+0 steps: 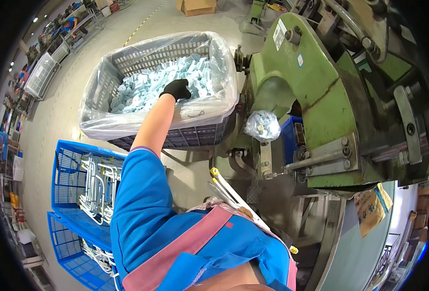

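My left hand (pixel 177 89), in a black glove, reaches forward over a large crate (pixel 170 135) lined with clear plastic sheet (pixel 98 123). Beneath the hand lies a heap of small light-blue plastic pieces (pixel 146 83). The glove's fingers are curled in at the near right part of the heap; whatever they hold, if anything, is hidden. My right hand does not show. White rods with yellow ends (pixel 226 189) slant close against the front of my body.
A big green machine (pixel 316 82) stands right of the crate, with a plastic-wrapped bundle (pixel 263 126) on its near side. At lower left are blue baskets (pixel 66 194) of white bent wire frames (pixel 98 186). A cardboard box (pixel 197 7) sits on the floor beyond.
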Demonstrator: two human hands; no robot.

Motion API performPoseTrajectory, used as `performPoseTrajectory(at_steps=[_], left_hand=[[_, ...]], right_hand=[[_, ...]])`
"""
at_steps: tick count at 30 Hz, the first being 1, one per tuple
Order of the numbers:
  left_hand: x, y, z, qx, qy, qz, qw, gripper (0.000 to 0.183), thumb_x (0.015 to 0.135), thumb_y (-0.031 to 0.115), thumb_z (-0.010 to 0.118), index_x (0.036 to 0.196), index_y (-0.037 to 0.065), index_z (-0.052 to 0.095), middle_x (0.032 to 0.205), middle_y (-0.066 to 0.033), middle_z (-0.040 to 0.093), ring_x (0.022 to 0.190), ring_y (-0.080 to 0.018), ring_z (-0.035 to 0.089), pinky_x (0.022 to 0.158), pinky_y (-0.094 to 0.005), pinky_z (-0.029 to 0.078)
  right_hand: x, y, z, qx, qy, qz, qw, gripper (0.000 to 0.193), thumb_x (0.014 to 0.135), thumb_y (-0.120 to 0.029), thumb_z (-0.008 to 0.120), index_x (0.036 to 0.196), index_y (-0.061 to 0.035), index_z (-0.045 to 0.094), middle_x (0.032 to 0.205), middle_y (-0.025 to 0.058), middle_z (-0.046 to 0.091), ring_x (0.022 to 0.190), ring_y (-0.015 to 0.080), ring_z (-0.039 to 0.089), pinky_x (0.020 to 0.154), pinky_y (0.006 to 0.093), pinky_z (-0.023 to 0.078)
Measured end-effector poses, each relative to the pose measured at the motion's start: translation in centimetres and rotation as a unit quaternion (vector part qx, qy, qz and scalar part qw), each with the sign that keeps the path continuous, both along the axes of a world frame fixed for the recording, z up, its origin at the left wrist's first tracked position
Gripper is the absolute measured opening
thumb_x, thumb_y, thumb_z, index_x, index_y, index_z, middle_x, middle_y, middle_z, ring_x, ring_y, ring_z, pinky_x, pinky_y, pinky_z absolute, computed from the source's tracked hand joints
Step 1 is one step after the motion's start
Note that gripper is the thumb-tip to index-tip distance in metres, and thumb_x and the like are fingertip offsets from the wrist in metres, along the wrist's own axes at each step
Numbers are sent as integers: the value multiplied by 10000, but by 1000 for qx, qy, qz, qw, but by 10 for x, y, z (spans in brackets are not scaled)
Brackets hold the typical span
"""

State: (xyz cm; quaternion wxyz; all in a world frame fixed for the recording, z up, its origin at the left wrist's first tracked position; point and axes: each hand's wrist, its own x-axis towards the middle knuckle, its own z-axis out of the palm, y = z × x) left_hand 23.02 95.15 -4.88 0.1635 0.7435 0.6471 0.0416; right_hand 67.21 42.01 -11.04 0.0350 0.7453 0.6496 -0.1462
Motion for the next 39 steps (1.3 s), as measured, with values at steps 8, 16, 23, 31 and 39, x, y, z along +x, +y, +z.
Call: performPoseTrajectory(at_steps=[8, 16, 23, 31, 39], left_hand=[[74, -99, 75, 159, -441, -125, 875, 502, 790, 130, 728, 1232, 27, 514, 1131, -63, 581, 989, -132, 550, 860, -267, 458], [210, -259, 54, 5, -355, -266, 896, 547, 818, 280, 728, 1218, 7, 476, 1040, -160, 575, 937, -231, 569, 820, -350, 460], [267, -277, 23, 72, -388, -258, 882, 404, 855, 310, 651, 1122, 13, 590, 954, -203, 649, 884, -354, 633, 747, -405, 492], [275, -293, 4, 222, -212, -168, 937, 380, 729, 311, 731, 969, 27, 650, 841, -189, 648, 803, -364, 624, 726, -432, 499], [276, -312, 13, 248, -208, -105, 940, 410, 722, 359, 760, 876, 16, 597, 824, -182, 601, 798, -361, 592, 675, -442, 454]], right_hand=[[3, 30, 24, 145, 57, 128, 980, 259, 738, -260, 675, 970, -151, 708, 782, 96, 661, 644, 278, 629, 556, 396, 462], [29, 84, 58, 105, 108, 221, 964, 250, 770, -307, 637, 967, -154, 665, 771, 85, 650, 709, 272, 635, 592, 413, 464], [78, 108, 73, 46, 67, 261, 962, 296, 786, -349, 619, 1008, -162, 676, 819, 86, 671, 764, 268, 650, 623, 404, 482], [110, 127, 86, 88, 61, 305, 946, 336, 802, -422, 618, 1002, -159, 683, 853, 81, 658, 753, 259, 645, 598, 395, 491], [114, 167, 113, 160, 65, 358, 918, 324, 698, -333, 693, 963, -149, 674, 752, 84, 630, 657, 275, 627, 571, 406, 465]])
